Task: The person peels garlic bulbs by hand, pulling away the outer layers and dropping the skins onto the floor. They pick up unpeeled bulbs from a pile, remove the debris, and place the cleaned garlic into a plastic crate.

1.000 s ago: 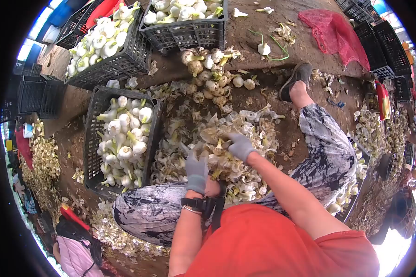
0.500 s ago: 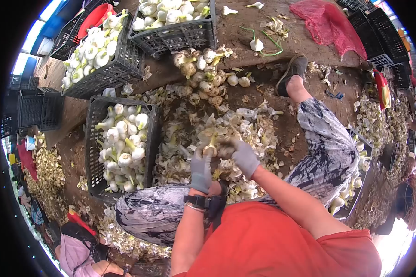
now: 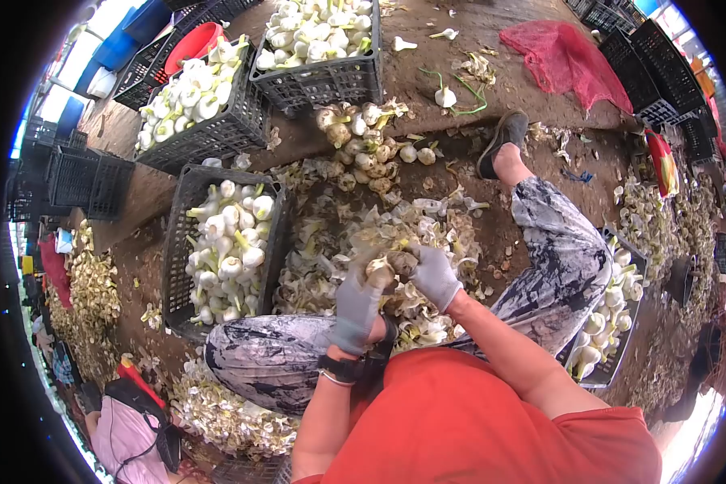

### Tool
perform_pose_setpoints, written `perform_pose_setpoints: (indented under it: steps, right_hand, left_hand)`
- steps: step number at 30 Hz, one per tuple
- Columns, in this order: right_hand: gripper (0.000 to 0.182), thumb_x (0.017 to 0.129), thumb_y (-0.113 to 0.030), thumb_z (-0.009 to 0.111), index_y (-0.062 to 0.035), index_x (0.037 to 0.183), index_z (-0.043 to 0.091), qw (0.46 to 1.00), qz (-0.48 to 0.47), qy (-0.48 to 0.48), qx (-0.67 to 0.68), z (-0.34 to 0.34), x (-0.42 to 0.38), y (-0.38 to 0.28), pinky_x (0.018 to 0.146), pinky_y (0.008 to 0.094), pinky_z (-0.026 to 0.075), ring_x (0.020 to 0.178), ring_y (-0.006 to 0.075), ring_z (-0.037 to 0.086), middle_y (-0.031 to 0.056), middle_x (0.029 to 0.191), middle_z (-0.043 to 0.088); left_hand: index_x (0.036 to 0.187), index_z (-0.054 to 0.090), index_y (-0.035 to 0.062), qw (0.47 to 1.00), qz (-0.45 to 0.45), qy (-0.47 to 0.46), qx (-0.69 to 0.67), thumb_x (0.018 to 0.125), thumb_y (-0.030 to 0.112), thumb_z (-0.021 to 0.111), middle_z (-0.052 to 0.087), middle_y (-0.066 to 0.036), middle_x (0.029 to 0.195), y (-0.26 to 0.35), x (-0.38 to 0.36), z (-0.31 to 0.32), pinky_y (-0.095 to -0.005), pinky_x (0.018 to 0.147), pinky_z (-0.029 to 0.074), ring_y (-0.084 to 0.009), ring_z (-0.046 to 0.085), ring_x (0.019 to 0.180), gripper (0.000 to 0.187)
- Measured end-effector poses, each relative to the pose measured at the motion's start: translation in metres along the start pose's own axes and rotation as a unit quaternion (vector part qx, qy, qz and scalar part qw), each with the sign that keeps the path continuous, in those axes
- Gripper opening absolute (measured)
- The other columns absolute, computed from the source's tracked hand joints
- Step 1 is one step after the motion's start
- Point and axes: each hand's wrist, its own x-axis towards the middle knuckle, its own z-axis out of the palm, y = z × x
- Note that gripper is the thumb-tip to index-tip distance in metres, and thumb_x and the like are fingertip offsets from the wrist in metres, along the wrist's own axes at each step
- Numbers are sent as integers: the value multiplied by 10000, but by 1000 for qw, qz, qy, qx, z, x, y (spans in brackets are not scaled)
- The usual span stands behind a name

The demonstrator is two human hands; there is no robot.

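My left hand (image 3: 356, 305), in a pale grey glove, is closed around a garlic bulb (image 3: 379, 273) held over the heap of peelings. My right hand (image 3: 432, 278), gloved the same, has its dirt-darkened fingers curled against the bulb's right side. Its fingertips are slightly blurred. Loose papery garlic skins (image 3: 347, 234) lie below and beyond both hands. Left of them, a black crate (image 3: 172, 294) holds white garlic bulbs with short stems. Unpeeled, soil-marked garlic bulbs (image 3: 371, 161) are piled on the ground ahead.
Two more full garlic crates (image 3: 319, 85) stand ahead to the left, near a red basin (image 3: 192, 47). Another crate (image 3: 639, 290) of bulbs is beside my right leg. A pink mesh bag (image 3: 569, 60) lies ahead right. A person in a pink top (image 3: 129, 440) is at lower left.
My view has shifted slightly. Both hands stay together at the bulb, and my left hand has turned around it, so less stem shows. My right fingers have moved slightly.
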Motion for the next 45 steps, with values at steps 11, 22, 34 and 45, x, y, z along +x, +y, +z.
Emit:
perform_pose_setpoints:
  steps: [11, 22, 34, 45]
  right_hand:
    - [246, 878, -53, 604, 27, 1104, 656, 992, -10, -41, 116, -1, -18, -17, 732, 254, 503, 807, 98, 603, 27, 917, 696]
    - [284, 711, 37, 658, -45, 981, 684, 973, -160, -131, -102, -1, -17, -39, 709, 311, 498, 816, 176, 632, 72, 858, 674]
    - [395, 820, 77, 578, 10, 1209, 573, 998, -35, -51, 2, -7, -6, -19, 793, 266, 495, 989, 129, 593, 55, 1035, 648]
    - [109, 883, -75, 576, -8, 945, 637, 970, 42, -20, 238, -7, -23, 7, 830, 342, 509, 963, 213, 626, 100, 1016, 662]
  left_hand:
    - [1345, 452, -18, 992, 10, 12, -122, 965, 282, 581, 556, -112, 1237, 15, -12, -5, -285, 909, 475, -156, 573, 1054, 502]
    - [1242, 543, 45, 957, -93, 1, -276, 1002, 337, 486, 608, -39, 935, 24, -24, -15, -220, 636, 436, -98, 543, 742, 382]
    - [1172, 565, 109, 883, -287, -117, -352, 1007, 491, 389, 648, -54, 889, 34, -27, -12, -275, 581, 442, -156, 540, 627, 452]
    - [1005, 648, -27, 984, 25, 171, -44, 963, 163, 591, 638, -10, 852, 32, -29, 9, -228, 714, 458, -61, 537, 794, 203]
